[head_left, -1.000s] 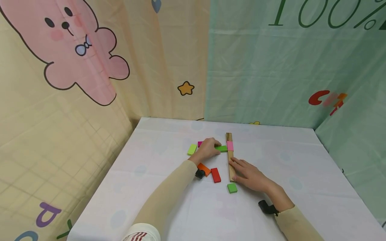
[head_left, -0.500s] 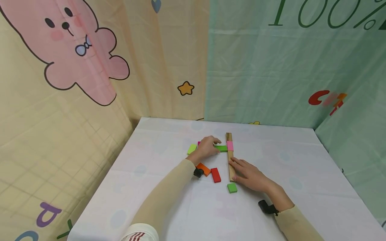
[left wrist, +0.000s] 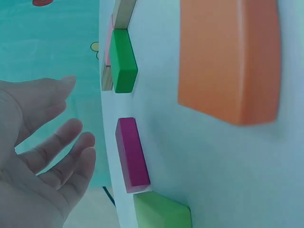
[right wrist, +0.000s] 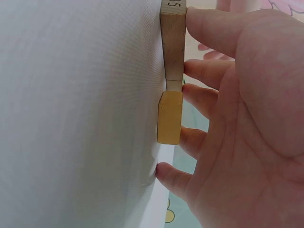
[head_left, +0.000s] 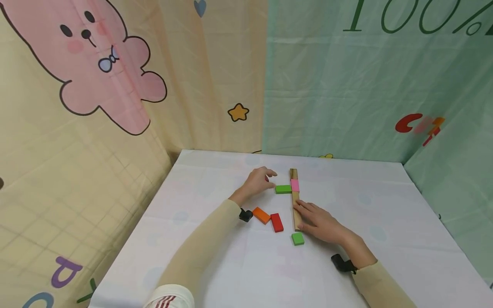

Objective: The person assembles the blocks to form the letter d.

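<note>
I'm keeping my left hand [head_left: 257, 182] raised near the left end of the long green block [head_left: 283, 189], its fingers loosely bent and gripping nothing, as the left wrist view is showing. My right hand [head_left: 322, 223] is resting against the long wood [head_left: 296, 217], thumb and fingertips touching its side without curling round it. The green block is lying crosswise, its end meeting the pink block [head_left: 295, 185], which is sitting in line between the wood and a short wooden piece [head_left: 294, 173]. The left wrist view is also revealing a magenta block [left wrist: 133, 154] lying just beside a lime block [left wrist: 161, 211]; from the head, my left hand is covering most of these. The right wrist view is giving me a yellow block [right wrist: 169, 118] near my fingers, which my hand is hiding from above. Only the head view is showing the red block [head_left: 277, 223] and the small green block [head_left: 298, 238], with the orange block [head_left: 261, 215] touching the red one or nearly so. On the wood's end, cut-off characters are seemingly reading "35"; on the green cloth [head_left: 346, 85] behind, large print is spelling "100%".
</note>
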`<state>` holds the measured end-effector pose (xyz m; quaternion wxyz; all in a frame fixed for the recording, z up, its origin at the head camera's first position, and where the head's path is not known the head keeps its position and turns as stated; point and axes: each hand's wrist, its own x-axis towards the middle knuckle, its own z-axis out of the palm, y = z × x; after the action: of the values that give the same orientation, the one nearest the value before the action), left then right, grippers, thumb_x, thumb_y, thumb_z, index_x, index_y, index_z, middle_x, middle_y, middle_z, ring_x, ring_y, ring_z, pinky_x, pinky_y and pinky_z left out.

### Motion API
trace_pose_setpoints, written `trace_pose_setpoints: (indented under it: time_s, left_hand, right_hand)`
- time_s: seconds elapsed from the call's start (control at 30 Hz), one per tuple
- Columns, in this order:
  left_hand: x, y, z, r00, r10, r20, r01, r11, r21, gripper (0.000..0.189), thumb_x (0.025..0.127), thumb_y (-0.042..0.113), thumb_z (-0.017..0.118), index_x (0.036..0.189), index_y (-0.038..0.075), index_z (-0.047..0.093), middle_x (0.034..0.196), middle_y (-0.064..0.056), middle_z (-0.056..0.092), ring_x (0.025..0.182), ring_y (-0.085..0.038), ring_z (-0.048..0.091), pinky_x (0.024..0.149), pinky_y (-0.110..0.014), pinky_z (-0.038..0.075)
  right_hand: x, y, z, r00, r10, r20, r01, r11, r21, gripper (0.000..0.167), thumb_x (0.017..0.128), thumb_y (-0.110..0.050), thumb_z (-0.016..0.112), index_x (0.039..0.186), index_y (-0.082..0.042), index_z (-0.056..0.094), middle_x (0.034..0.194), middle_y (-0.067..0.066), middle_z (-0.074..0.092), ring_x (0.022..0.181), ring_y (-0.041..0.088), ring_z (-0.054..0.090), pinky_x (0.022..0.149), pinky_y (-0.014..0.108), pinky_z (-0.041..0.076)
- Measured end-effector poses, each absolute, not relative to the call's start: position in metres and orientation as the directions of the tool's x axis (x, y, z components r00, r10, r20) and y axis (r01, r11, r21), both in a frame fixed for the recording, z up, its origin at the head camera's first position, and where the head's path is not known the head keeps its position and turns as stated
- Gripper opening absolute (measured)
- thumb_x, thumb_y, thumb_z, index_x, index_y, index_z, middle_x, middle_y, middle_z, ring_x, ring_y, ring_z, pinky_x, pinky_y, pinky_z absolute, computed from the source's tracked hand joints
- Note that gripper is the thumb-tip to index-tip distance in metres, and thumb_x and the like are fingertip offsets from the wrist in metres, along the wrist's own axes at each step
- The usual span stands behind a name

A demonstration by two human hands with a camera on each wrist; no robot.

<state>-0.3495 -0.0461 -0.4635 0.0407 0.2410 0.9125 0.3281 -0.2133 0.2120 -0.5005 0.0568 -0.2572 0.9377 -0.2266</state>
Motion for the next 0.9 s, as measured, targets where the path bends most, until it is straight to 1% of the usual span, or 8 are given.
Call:
trace_pose_setpoints:
  time_s: [0.1,0.2,0.3,0.4,0.53,0.7,0.9]
  left_hand:
    - [-0.349,-0.05,-0.464,-0.878,0.469,0.092,0.42,0.664,0.619,0.041,0.091,0.018,0.077,0.13,0.009,0.069,0.124,-0.013,0.065,0.095,-0.018,0.058,0.079,-0.026,0.051]
    - [-0.35,-0.053,-0.466,-0.877,0.47,0.094,0.419,0.657,0.626,0.04,0.092,0.018,0.076,0.13,0.01,0.069,0.124,-0.012,0.064,0.099,-0.02,0.058,0.082,-0.026,0.052]
    - [-0.352,-0.058,-0.469,-0.875,0.472,0.105,0.423,0.642,0.639,0.038,0.093,0.017,0.075,0.13,0.009,0.069,0.124,-0.013,0.064,0.106,-0.025,0.059,0.086,-0.029,0.052]
    - [-0.354,-0.064,-0.47,-0.875,0.469,0.119,0.427,0.631,0.647,0.036,0.094,0.015,0.073,0.129,0.007,0.069,0.124,-0.014,0.064,0.113,-0.031,0.058,0.091,-0.036,0.051]
    - [-0.359,-0.074,-0.47,-0.886,0.449,0.12,0.41,0.632,0.658,0.035,0.095,0.015,0.072,0.129,0.006,0.069,0.125,-0.015,0.064,0.118,-0.033,0.056,0.097,-0.041,0.048]
    - [-0.363,-0.083,-0.471,-0.91,0.403,0.095,0.355,0.64,0.681,0.035,0.095,0.016,0.072,0.128,0.006,0.069,0.125,-0.017,0.063,0.118,-0.034,0.054,0.098,-0.044,0.047]
    - [-0.364,-0.091,-0.485,-0.937,0.35,0.024,0.262,0.651,0.713,0.034,0.094,0.018,0.072,0.127,0.01,0.07,0.123,-0.012,0.063,0.108,-0.027,0.055,0.092,-0.038,0.048]
  right_hand:
    - [-0.214,0.213,-0.501,-0.862,-0.507,0.01,-0.456,0.765,-0.455,0.075,0.098,-0.049,0.061,0.158,-0.015,0.034,0.164,0.008,0.027,0.145,0.042,0.028,0.108,0.067,0.031]
    - [-0.214,0.214,-0.501,-0.862,-0.507,0.009,-0.456,0.765,-0.455,0.075,0.098,-0.049,0.061,0.158,-0.014,0.034,0.164,0.008,0.027,0.145,0.042,0.028,0.108,0.067,0.031]
    - [-0.213,0.214,-0.5,-0.859,-0.512,0.015,-0.462,0.762,-0.454,0.074,0.098,-0.048,0.061,0.158,-0.014,0.034,0.164,0.009,0.026,0.145,0.043,0.028,0.108,0.067,0.03]
    - [-0.214,0.214,-0.5,-0.854,-0.519,0.021,-0.471,0.756,-0.455,0.074,0.099,-0.047,0.061,0.158,-0.013,0.034,0.164,0.009,0.026,0.145,0.043,0.028,0.108,0.067,0.029]
    - [-0.215,0.214,-0.499,-0.854,-0.519,0.034,-0.477,0.754,-0.451,0.073,0.099,-0.046,0.062,0.158,-0.013,0.034,0.164,0.009,0.026,0.145,0.043,0.028,0.109,0.067,0.029]
    - [-0.217,0.214,-0.501,-0.854,-0.517,0.051,-0.481,0.751,-0.452,0.073,0.098,-0.045,0.062,0.158,-0.014,0.035,0.164,0.008,0.027,0.145,0.041,0.029,0.109,0.067,0.03]
    - [-0.215,0.215,-0.504,-0.855,-0.517,0.038,-0.474,0.75,-0.46,0.074,0.098,-0.047,0.062,0.158,-0.015,0.034,0.164,0.008,0.027,0.145,0.041,0.029,0.108,0.066,0.03]
